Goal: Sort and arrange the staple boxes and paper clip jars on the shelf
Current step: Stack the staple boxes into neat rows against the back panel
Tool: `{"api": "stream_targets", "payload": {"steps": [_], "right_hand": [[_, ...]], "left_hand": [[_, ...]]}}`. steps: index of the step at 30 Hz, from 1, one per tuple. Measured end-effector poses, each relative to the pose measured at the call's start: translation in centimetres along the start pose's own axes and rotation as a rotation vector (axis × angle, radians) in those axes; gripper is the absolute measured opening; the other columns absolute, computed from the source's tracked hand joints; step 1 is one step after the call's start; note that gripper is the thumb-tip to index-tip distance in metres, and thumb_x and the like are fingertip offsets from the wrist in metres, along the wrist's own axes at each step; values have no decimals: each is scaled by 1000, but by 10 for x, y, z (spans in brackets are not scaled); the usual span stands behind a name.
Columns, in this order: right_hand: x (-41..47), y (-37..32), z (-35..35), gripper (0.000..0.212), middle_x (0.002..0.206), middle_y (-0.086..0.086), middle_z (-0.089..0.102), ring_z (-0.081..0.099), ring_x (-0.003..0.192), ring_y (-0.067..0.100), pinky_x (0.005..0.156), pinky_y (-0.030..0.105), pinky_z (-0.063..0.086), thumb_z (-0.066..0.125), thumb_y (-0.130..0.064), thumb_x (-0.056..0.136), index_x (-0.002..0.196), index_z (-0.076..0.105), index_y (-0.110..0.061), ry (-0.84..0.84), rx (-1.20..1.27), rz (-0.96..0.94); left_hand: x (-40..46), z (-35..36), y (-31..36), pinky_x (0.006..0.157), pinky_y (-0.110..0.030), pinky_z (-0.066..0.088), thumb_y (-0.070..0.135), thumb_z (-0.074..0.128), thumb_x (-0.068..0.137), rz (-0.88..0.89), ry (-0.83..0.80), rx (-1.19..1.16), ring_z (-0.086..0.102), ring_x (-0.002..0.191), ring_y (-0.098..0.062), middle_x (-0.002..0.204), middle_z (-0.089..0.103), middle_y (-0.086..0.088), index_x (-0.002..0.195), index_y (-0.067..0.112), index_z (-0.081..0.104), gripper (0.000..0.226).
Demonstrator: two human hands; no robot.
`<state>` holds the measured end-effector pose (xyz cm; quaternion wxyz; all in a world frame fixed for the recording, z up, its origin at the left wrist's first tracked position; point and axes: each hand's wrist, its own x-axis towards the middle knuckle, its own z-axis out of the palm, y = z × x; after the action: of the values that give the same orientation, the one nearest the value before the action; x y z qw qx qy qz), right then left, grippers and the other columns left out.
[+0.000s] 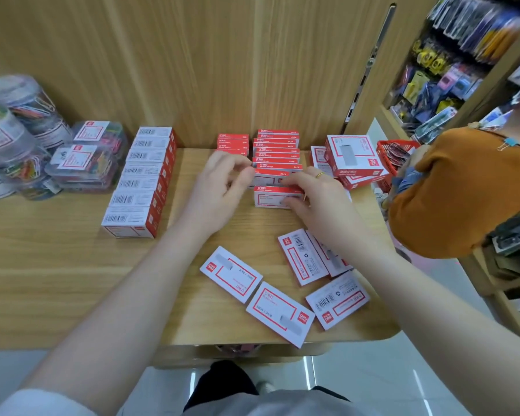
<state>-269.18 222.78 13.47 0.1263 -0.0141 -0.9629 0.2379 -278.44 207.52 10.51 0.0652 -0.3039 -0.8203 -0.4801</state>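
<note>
Red-and-white staple boxes cover the wooden shelf (57, 265). A neat row of them (141, 181) runs front to back at the left. A stepped middle row (275, 151) stands at the back, and its nearest box (270, 198) is under my right hand (318, 202), whose fingers press on its top and right side. My left hand (219, 187) hovers just left of that row, fingers curled and apart, holding nothing. Several loose boxes (279, 313) lie flat near the front edge. Clear paper clip jars (15, 136) and tubs (84, 163) stand at the far left.
Larger staple boxes (354, 157) are stacked at the back right. A person in an orange top (457, 190) stands close at the shelf's right end beside a red basket (394, 154). Hanging stationery (451, 70) fills the right rack. A wood panel backs the shelf.
</note>
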Motion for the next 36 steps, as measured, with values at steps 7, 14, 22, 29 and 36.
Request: {"api": "stream_targets", "payload": {"steps": [7,14,22,29,36], "right_hand": [[-17,15,-33,30,115,8,61,53,106,27,90,42,42,38,-25,97,119,55,-14,-95,-308,100],[-46,19,-9,37,147,0,37,28,137,21,100,3,-5,37,-17,99,135,44,-13,-137,-250,31],[-16,12,-12,43,148,-1,34,32,128,24,102,28,26,55,-24,90,132,46,-19,-207,-129,87],[-11,6,-7,69,139,9,37,37,125,26,97,34,36,68,-38,79,135,35,-14,-183,-154,271],[-11,3,-17,81,132,3,35,52,109,20,73,25,38,72,-52,68,134,36,-21,-144,-245,257]], "left_hand": [[-2,4,1,66,-7,38,21,72,77,29,-33,165,44,62,-4,106,43,0,115,7,57,43],[-4,5,2,70,-16,39,9,68,81,13,-32,179,46,65,-5,106,40,4,110,10,59,31],[-3,6,-2,66,-7,40,3,67,80,40,-32,140,47,65,-7,104,41,4,107,9,60,28],[-5,2,-5,62,-8,39,-2,61,81,28,-43,121,47,66,-4,90,42,8,104,10,59,27],[-4,7,-3,59,-7,39,9,63,84,-12,-7,75,46,62,-2,76,44,13,95,20,53,18]]}}
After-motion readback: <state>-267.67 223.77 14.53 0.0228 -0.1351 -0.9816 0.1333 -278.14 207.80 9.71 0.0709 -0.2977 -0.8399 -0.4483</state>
